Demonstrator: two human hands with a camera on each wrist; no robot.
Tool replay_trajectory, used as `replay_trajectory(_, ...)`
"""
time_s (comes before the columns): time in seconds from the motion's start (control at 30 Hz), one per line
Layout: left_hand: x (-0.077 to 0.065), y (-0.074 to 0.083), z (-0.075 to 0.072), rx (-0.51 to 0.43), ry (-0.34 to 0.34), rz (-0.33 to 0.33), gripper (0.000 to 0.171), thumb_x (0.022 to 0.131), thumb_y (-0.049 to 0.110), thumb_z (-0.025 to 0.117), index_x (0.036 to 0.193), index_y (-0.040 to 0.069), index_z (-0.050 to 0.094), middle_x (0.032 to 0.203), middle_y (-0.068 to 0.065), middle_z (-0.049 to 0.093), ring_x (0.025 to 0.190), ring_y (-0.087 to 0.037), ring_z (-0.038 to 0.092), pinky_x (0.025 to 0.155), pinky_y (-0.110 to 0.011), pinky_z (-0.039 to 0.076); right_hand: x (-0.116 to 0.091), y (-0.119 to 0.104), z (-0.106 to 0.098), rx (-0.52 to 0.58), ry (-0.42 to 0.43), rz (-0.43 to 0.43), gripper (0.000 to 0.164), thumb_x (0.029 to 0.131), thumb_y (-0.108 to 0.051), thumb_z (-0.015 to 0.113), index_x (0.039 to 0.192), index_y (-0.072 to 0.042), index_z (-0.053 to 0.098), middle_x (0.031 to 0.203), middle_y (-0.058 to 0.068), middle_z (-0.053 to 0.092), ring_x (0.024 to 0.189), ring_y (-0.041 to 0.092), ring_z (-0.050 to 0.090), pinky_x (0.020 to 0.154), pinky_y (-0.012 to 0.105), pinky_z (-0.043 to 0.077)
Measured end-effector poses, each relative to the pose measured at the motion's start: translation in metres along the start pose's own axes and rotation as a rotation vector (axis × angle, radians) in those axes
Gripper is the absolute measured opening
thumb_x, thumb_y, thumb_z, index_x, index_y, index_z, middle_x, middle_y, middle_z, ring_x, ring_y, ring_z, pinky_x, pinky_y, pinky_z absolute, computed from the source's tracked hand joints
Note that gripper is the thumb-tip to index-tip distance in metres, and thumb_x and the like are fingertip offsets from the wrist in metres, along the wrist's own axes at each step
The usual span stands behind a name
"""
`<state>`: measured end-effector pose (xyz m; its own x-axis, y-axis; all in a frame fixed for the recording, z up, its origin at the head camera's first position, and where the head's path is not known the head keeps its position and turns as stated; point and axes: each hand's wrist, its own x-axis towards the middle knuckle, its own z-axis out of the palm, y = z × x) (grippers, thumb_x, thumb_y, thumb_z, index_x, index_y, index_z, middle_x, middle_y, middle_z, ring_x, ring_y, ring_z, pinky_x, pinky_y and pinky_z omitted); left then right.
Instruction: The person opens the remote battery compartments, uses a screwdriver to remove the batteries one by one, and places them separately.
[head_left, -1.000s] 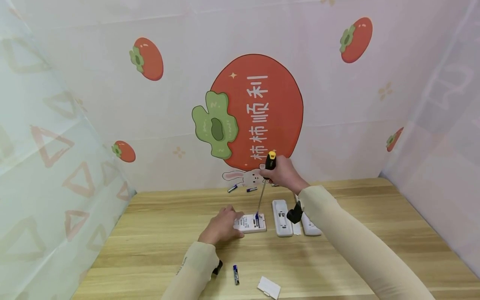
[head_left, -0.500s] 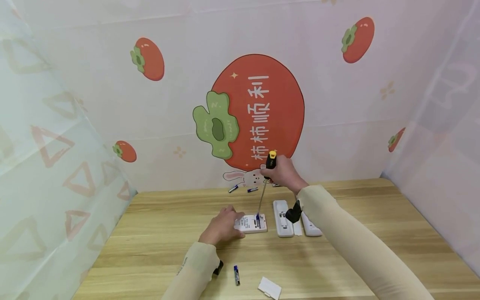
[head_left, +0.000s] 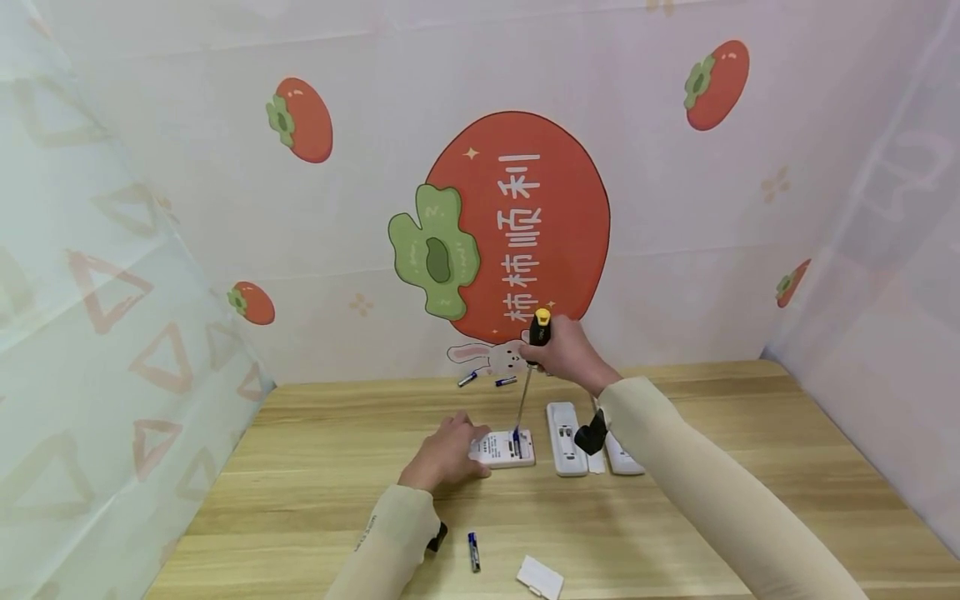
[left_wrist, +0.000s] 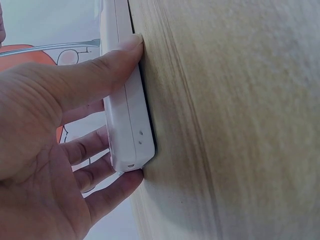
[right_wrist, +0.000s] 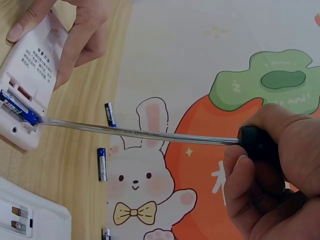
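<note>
A white remote control (head_left: 497, 448) lies back up on the table, its battery compartment uncovered. My left hand (head_left: 448, 454) holds its left end; in the left wrist view the thumb presses one long side and the fingers reach round the end and far side. My right hand (head_left: 573, 354) grips the black and yellow handle of a screwdriver (head_left: 540, 327), held steeply above the remote. The long shaft (right_wrist: 165, 136) runs down to a blue and silver battery (right_wrist: 18, 107) in the compartment, with the tip right at the battery's blue end.
Right of it lie a second white remote (head_left: 566, 440), uncovered, and another white remote (head_left: 624, 454) partly behind the right wrist. Loose batteries lie near the wall (right_wrist: 102, 164). A battery (head_left: 473, 552) and a white battery cover (head_left: 540, 577) lie at the front.
My right hand and the screwdriver handle have dipped slightly, and a battery behind them at the back is now hidden in the head view. The left hand and remote keep their place.
</note>
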<state>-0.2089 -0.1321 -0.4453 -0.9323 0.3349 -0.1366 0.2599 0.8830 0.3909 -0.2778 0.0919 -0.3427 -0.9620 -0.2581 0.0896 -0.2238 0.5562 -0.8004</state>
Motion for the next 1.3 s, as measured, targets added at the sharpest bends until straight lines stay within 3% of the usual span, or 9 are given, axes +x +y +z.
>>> replay_trajectory(0.2, 0.0, 0.0, 0.0, 0.005, 0.005, -0.001, 0.064, 0.08, 0.028, 0.088, 0.137, 0.012, 0.065, 0.122, -0.01, 0.056, 0.107, -0.027, 0.049, 0.087, -0.052, 0.05, -0.01, -0.003, 0.002, -0.015, 0.006, -0.041, 0.022, 0.092, -0.02, 0.075, 0.089, -0.004, 0.06, 0.074, 0.011, 0.063, 0.062, 0.024, 0.064, 0.057, 0.032, 0.052)
replay_trajectory(0.43, -0.001, 0.0, 0.001, -0.003, 0.009, -0.002, 0.063, 0.081, 0.028, 0.088, 0.137, 0.012, 0.065, 0.122, -0.01, 0.055, 0.106, -0.027, 0.048, 0.087, -0.052, 0.049, -0.023, -0.008, 0.008, -0.033, 0.031, -0.08, 0.018, 0.089, -0.014, 0.076, 0.094, -0.007, 0.061, 0.082, 0.008, 0.064, 0.068, 0.022, 0.067, 0.064, 0.032, 0.058)
replay_trajectory(0.63, -0.001, -0.001, 0.0, 0.004, 0.008, 0.003, 0.062, 0.08, 0.028, 0.088, 0.136, 0.013, 0.066, 0.122, -0.01, 0.056, 0.107, -0.027, 0.048, 0.088, -0.053, 0.049, -0.029, -0.01, 0.011, -0.044, 0.03, -0.095, 0.018, 0.089, -0.015, 0.077, 0.089, -0.008, 0.061, 0.075, 0.006, 0.062, 0.063, 0.021, 0.063, 0.061, 0.032, 0.056)
replay_trajectory(0.97, -0.001, -0.002, 0.001, 0.013, 0.012, 0.008, 0.063, 0.08, 0.029, 0.089, 0.136, 0.013, 0.066, 0.122, -0.01, 0.056, 0.107, -0.027, 0.049, 0.088, -0.053, 0.05, -0.036, -0.011, 0.017, -0.092, 0.074, -0.232, 0.019, 0.089, -0.014, 0.077, 0.092, -0.011, 0.059, 0.074, 0.001, 0.057, 0.066, 0.018, 0.057, 0.065, 0.034, 0.049)
replay_trajectory(1.3, -0.001, -0.001, 0.001, 0.019, 0.014, 0.01, 0.062, 0.08, 0.028, 0.088, 0.135, 0.013, 0.067, 0.123, -0.011, 0.057, 0.109, -0.029, 0.05, 0.09, -0.055, 0.05, -0.038, -0.013, 0.018, -0.124, 0.084, -0.226, 0.017, 0.088, -0.014, 0.077, 0.086, -0.011, 0.06, 0.071, -0.001, 0.058, 0.063, 0.016, 0.056, 0.062, 0.033, 0.048)
